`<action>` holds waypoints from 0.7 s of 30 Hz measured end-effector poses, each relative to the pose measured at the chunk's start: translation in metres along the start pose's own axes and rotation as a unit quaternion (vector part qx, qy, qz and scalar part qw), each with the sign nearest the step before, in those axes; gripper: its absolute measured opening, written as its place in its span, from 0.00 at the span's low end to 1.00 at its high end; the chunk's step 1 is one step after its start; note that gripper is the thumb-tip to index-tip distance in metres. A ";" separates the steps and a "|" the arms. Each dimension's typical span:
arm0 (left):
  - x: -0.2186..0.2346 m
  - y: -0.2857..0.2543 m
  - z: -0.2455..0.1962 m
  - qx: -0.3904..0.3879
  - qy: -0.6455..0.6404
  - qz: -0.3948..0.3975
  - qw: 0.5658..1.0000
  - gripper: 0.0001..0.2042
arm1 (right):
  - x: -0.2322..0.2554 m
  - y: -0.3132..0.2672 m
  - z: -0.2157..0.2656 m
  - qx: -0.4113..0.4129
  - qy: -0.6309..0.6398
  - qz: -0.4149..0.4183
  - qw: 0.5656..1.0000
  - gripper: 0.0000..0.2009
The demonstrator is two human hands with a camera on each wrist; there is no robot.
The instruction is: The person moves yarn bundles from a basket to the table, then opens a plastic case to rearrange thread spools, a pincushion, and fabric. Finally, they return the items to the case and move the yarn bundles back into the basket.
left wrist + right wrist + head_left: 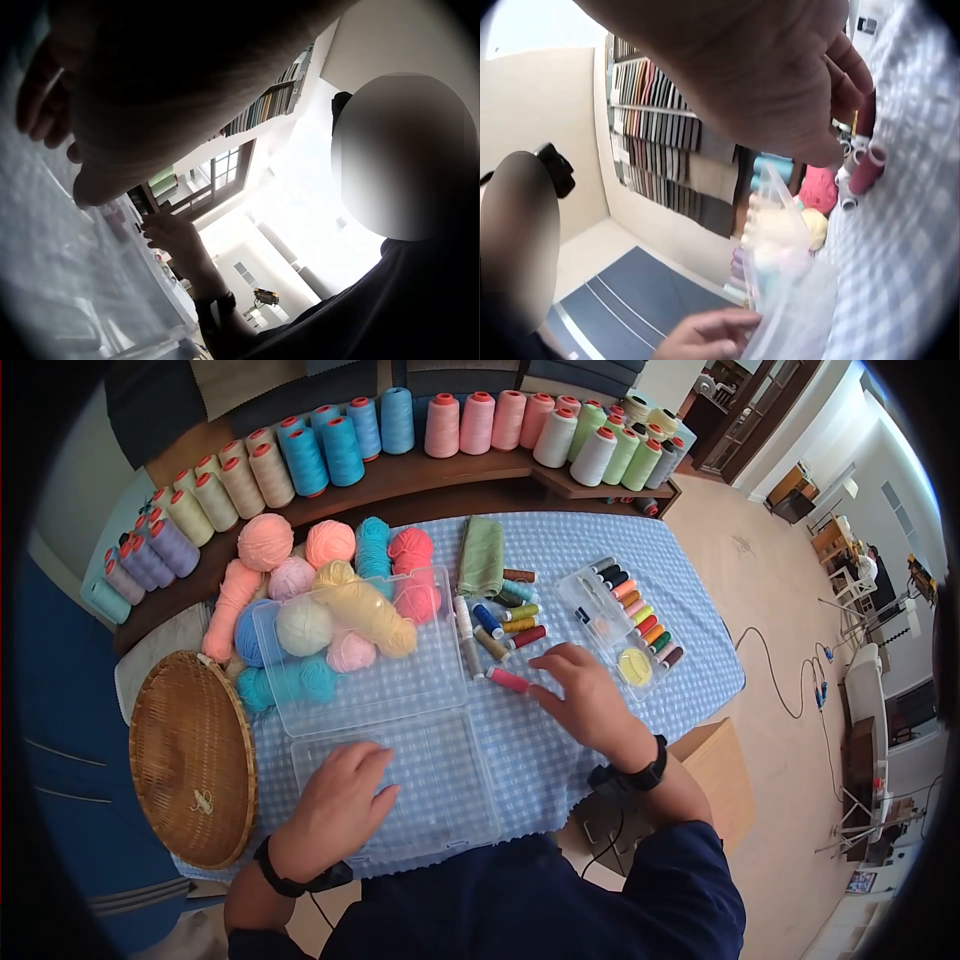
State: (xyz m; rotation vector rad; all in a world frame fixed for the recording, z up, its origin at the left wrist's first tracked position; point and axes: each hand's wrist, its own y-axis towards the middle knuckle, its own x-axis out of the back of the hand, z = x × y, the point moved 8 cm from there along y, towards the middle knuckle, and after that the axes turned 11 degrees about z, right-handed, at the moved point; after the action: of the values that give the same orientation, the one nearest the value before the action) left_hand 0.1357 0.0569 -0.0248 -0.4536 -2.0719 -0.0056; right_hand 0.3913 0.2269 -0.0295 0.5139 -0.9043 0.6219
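Observation:
My left hand (335,805) hovers over the left side of a clear plastic box (440,760), fingers loosely bent and holding nothing. The box lies open, its see-through lid (370,695) tilted back toward the yarn. My right hand (585,700) reaches over a group of small thread spools, thumb and fingers apart. Closest to its thumb lies a pink thread spool (508,679); the right wrist view shows this spool (868,169) just beyond the thumb tip. A dark red spool (527,637) lies near the index finger. Blue, olive, brown and white spools lie behind.
Right of the spools is a clear sewing kit case (640,678) with colourful threads. Balls of yarn (305,622) are heaped at left behind the lid, beside a woven basket (190,760). A folded green cloth (482,557) lies at the back, before a shelf (420,478) of large thread cones.

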 end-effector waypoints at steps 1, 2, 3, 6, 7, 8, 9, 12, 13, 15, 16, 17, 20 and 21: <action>0.004 0.006 -0.011 -0.026 -0.016 0.007 1.000 0.23 | -0.012 0.006 0.004 0.020 -0.027 0.023 0.999 0.14; 0.006 0.014 -0.018 -0.023 -0.016 0.004 1.000 0.23 | -0.024 0.012 0.007 0.042 -0.054 0.046 0.997 0.14; 0.013 0.022 -0.033 -0.062 -0.002 -0.021 0.998 0.22 | -0.032 0.015 0.005 0.046 -0.055 0.048 0.996 0.14; 0.018 0.059 -0.067 -0.113 0.062 -0.044 0.991 0.17 | -0.045 0.020 0.000 0.042 -0.055 0.050 0.996 0.11; 0.012 0.075 -0.076 -0.126 0.110 -0.038 0.985 0.14 | -0.044 0.019 0.000 0.041 -0.058 0.044 0.997 0.10; 0.008 0.093 -0.080 -0.126 0.166 -0.054 0.977 0.11 | -0.042 0.017 0.000 0.039 -0.061 0.038 0.997 0.08; 0.000 0.111 -0.082 -0.125 0.222 -0.070 0.964 0.09 | -0.042 0.015 0.000 0.040 -0.063 0.038 0.996 0.08; -0.023 0.165 -0.076 -0.079 0.350 -0.085 0.930 0.07 | -0.045 0.005 -0.010 0.008 -0.070 0.047 0.996 0.08; -0.030 0.177 -0.071 -0.082 0.350 -0.087 0.929 0.07 | -0.044 0.000 -0.012 0.011 -0.078 0.034 0.996 0.07; -0.033 0.195 -0.067 -0.040 0.398 -0.081 0.913 0.06 | -0.039 -0.008 -0.015 0.004 -0.087 0.018 0.996 0.07; -0.042 0.203 -0.059 -0.020 0.392 -0.021 0.920 0.07 | -0.039 -0.010 -0.014 -0.005 -0.090 0.014 0.996 0.08; -0.044 0.208 -0.063 -0.027 0.391 -0.020 0.920 0.07 | -0.038 -0.011 -0.014 -0.014 -0.093 0.011 0.996 0.08; -0.050 0.218 -0.051 0.079 0.380 0.039 0.921 0.11 | -0.039 -0.011 -0.016 -0.035 -0.090 0.016 0.995 0.07; -0.052 0.218 -0.050 0.077 0.380 0.039 0.921 0.11 | -0.039 -0.011 -0.016 -0.037 -0.090 0.015 0.995 0.07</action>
State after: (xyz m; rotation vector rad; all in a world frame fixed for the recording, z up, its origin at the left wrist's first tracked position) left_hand 0.2705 0.2341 -0.0807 -0.3593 -1.2765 0.0252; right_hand 0.3894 0.2191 -0.0728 0.4966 -1.1034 0.5742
